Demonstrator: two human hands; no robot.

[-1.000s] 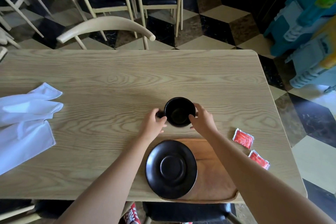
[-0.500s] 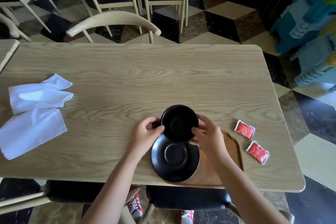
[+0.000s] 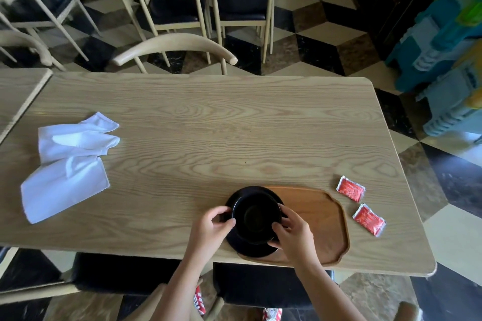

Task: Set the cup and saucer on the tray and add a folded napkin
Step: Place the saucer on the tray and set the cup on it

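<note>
A black cup [image 3: 257,217] sits over the middle of a black saucer [image 3: 250,249], which rests on the left end of a brown wooden tray [image 3: 319,219] at the table's near edge. My left hand [image 3: 212,228] grips the cup's left side at its handle. My right hand [image 3: 293,233] holds the cup's right rim. Whether the cup touches the saucer I cannot tell. A white cloth napkin [image 3: 67,164] lies loosely crumpled at the table's left, far from both hands.
Two red sachets [image 3: 350,188] [image 3: 369,219] lie right of the tray. The wooden table [image 3: 208,125] has a curved chair back [image 3: 174,45] behind its far edge and more chairs beyond. A second table [image 3: 18,91] adjoins on the left. Blue stacked stools [image 3: 443,60] stand at the right.
Both hands have carried the cup from the table beyond the tray back toward me, and it is now over the saucer's centre. The camera view has shifted.
</note>
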